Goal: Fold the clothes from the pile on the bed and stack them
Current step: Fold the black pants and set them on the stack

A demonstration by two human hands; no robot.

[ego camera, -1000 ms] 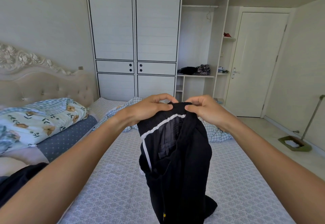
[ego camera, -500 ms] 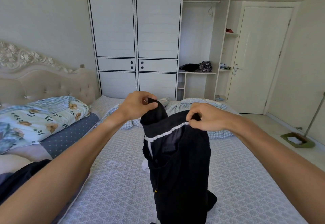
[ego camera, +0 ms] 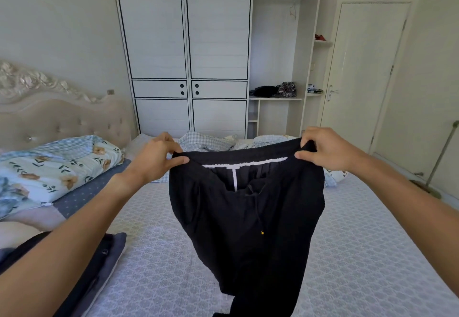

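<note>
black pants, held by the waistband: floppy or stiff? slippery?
Likely floppy: the pants sag and drape below the left hand and right hand, legs trailing onto the bed. Probably light, since pinches carry them. The matte knit suggests little slip.

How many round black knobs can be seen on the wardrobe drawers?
4: two knobs stacked at the right end of the left drawer, two knobs at the left end of the right drawer.

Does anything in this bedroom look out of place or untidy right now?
Yes. A crumpled blue checked blanket lies bunched at the far edge of the patterned grey bed. The black drawstring trousers held up by left hand and right hand look normal.
</note>
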